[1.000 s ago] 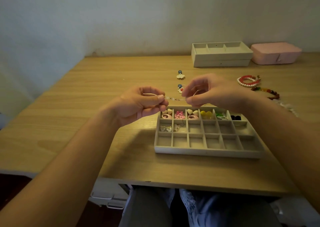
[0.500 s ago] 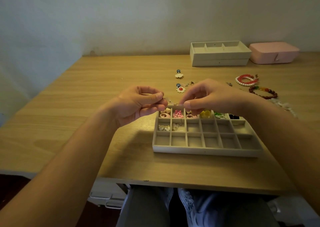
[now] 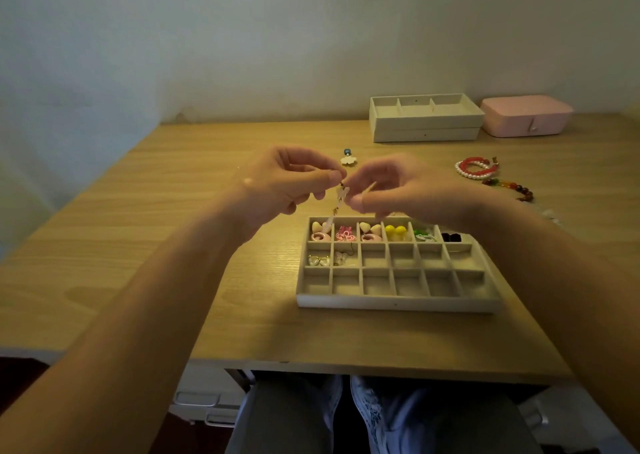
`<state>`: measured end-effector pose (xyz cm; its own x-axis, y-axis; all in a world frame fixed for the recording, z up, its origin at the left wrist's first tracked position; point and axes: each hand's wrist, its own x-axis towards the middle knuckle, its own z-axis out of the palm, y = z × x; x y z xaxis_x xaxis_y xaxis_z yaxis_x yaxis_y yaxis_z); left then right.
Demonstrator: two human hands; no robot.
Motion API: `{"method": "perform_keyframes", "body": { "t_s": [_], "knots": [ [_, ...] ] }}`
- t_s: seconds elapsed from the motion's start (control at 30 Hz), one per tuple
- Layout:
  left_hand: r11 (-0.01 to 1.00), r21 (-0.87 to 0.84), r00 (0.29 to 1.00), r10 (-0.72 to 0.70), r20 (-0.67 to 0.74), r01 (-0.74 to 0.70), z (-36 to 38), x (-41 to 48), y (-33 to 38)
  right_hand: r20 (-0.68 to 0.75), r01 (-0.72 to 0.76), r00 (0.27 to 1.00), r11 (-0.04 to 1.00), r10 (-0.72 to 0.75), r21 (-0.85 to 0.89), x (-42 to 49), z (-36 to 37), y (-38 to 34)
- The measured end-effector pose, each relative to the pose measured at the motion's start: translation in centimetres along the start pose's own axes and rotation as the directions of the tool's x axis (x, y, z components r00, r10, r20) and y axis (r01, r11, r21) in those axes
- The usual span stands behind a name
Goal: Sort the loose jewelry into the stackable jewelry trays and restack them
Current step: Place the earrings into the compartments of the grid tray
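Left hand: the left hand (image 3: 287, 183) is raised above the far left corner of the divided tray (image 3: 398, 303), with thumb and forefinger pinched on the top of a dangling earring (image 3: 337, 204).
Right hand: the right hand (image 3: 398, 190) is just beside the left, above the tray's far edge, fingers curled and fingertips closed on the same earring; blur hides the exact hold.
Earring: it hangs down from the fingers, its lower end over the tray's far left compartment.
Tray contents: the far row holds cream, pink, yellow (image 3: 396, 232), green and black pieces; two compartments at the left of the middle row hold pale pieces.
Beyond the tray: a flower piece (image 3: 348, 158) lies on the desk (image 3: 173, 211), stacked trays (image 3: 424, 121) and a pink box (image 3: 526, 115) stand by the wall.
Right of the tray: bracelets (image 3: 476, 169) lie loose on the desk.
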<state>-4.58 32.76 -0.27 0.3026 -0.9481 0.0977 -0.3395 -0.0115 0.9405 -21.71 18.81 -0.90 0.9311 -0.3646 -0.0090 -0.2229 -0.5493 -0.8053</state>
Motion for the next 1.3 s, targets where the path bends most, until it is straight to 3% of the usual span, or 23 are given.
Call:
{"method": "perform_keyframes", "body": {
  "t_s": [0.23,0.4,0.5,0.6,0.7,0.87,0.97,1.17,1.3],
  "knots": [
    [0.996,-0.019,0.99,0.087,-0.113,-0.09,0.6,0.1,0.2,-0.123,-0.005,0.992,0.958,0.042,0.287,0.3,0.4,-1.5],
    [0.996,-0.058,0.982,0.052,-0.184,-0.064,1.2,-0.2,-0.7,-0.083,-0.038,0.994,0.918,0.077,0.395,0.5,0.7,-1.5],
    [0.989,-0.147,0.979,-0.047,-0.199,0.017,1.4,-0.3,-1.5,-0.114,-0.031,0.989,0.893,0.092,0.449,0.6,0.9,-1.4],
    [0.971,-0.203,0.988,-0.141,-0.058,0.127,1.6,-0.6,-2.6,-0.145,-0.024,0.983,0.861,0.113,0.507,0.6,1.1,-1.2],
    [0.915,-0.364,0.985,-0.148,0.094,0.172,1.9,-1.1,-3.2,-0.169,-0.017,0.977,0.832,0.133,0.554,0.6,1.2,-1.0],
    [0.835,-0.515,0.98,-0.14,0.142,0.194,1.9,-1.1,-3.8,-0.23,-0.009,0.958,0.818,0.172,0.575,0.7,1.1,-0.8],
    [0.876,-0.448,0.984,-0.154,0.089,0.178,2.0,-1.1,-3.9,-0.251,-0.033,0.947,0.837,0.201,0.547,0.7,1.0,-0.5],
    [0.985,-0.121,0.992,-0.121,0.023,0.123,2.4,-1.2,-5.0,-0.17,-0.174,0.945,0.87,0.279,0.462,0.2,1.1,0.8],
    [0.995,0.075,0.995,-0.078,0.057,0.073,2.6,-1.3,-5.7,-0.135,-0.211,0.952,0.907,0.276,0.364,0.0,1.0,1.5]
  ]
}}
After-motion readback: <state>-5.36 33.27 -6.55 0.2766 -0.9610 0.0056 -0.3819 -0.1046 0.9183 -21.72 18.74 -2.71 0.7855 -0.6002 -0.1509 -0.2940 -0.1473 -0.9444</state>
